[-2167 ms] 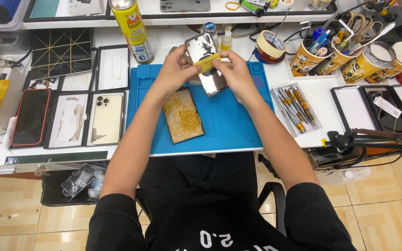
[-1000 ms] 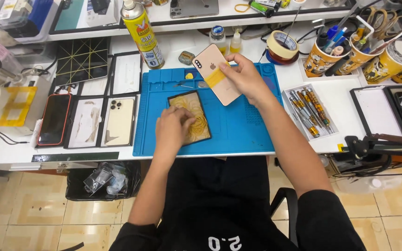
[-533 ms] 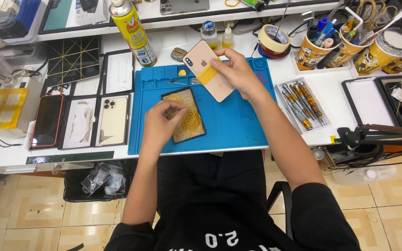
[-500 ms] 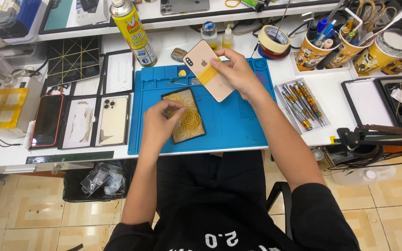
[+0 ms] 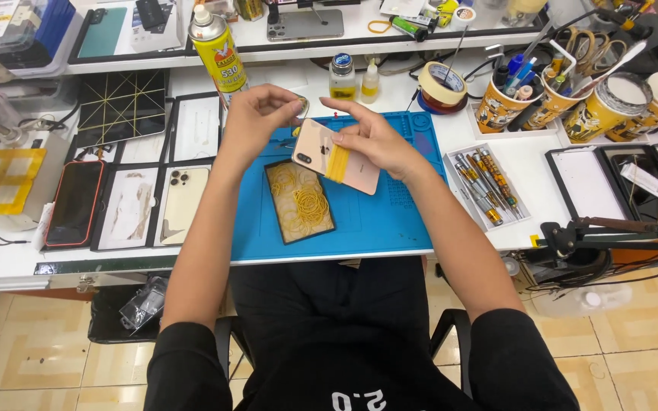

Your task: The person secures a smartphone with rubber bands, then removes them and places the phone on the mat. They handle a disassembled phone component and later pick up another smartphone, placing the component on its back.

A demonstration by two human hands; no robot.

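Right hand (image 5: 371, 141): closed around a pink-gold phone (image 5: 334, 156), back side up, thumb on the back, other fingers underneath. Phone is tilted and held clear of the blue work mat (image 5: 390, 221). A bundle of yellow rubber bands (image 5: 337, 163) is wrapped across the phone's middle, directly below the thumb.

Left hand (image 5: 257, 118): raised just beside the phone's camera end, fingertips pinched narrow on a thin rubber band (image 5: 299, 106); the band is too small to tell more than its loop.

Below both grips, on the mat: a shallow black tray (image 5: 298, 200) holding loose yellow rubber bands, well apart from either hand.

Beyond the left hand: a yellow spray can (image 5: 218, 49), upright. Beyond the right hand: a tape roll (image 5: 442, 83). To the outer side of the right forearm: a tray of screwdrivers (image 5: 481, 185).
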